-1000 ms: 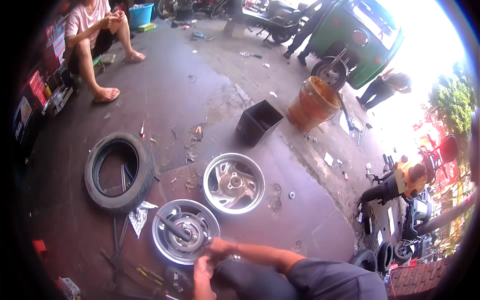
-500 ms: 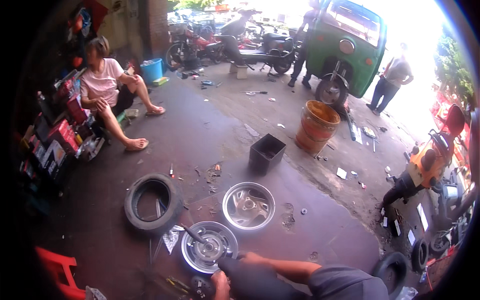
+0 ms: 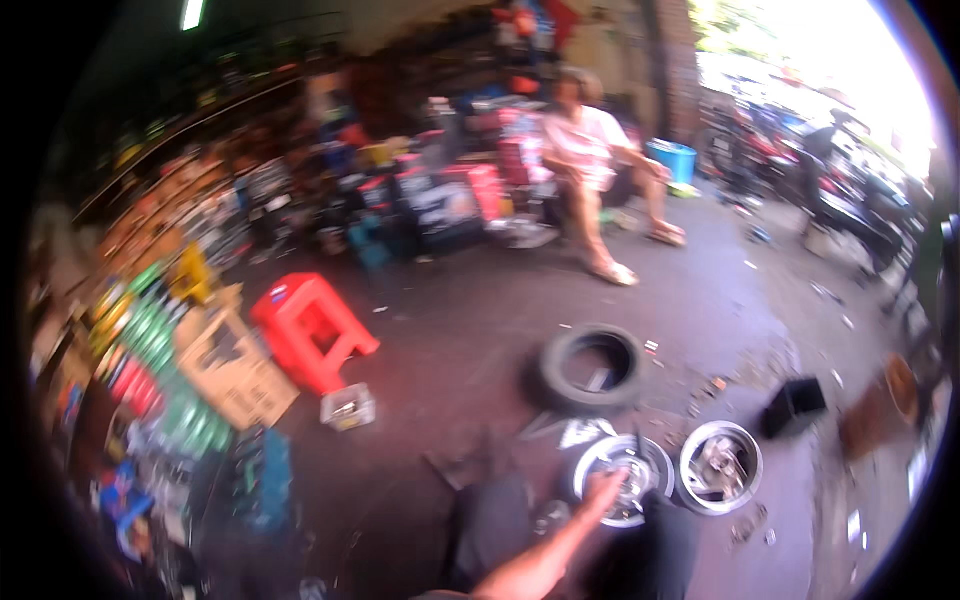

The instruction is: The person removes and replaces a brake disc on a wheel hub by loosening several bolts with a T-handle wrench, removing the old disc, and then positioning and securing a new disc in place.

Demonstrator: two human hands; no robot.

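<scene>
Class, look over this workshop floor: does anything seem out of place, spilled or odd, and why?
Yes, mildly. Small scraps lie scattered on the floor to the right of the tire, like unswept litter. A pale object also lies inside the tire's opening, an odd spot for it. Blur may hide finer damage.

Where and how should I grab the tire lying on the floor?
Probably the tire by its left wall, coming from above: it lies flat, its open centre facing up gives an inner edge, and the pale bar inside sits right of there.
</scene>
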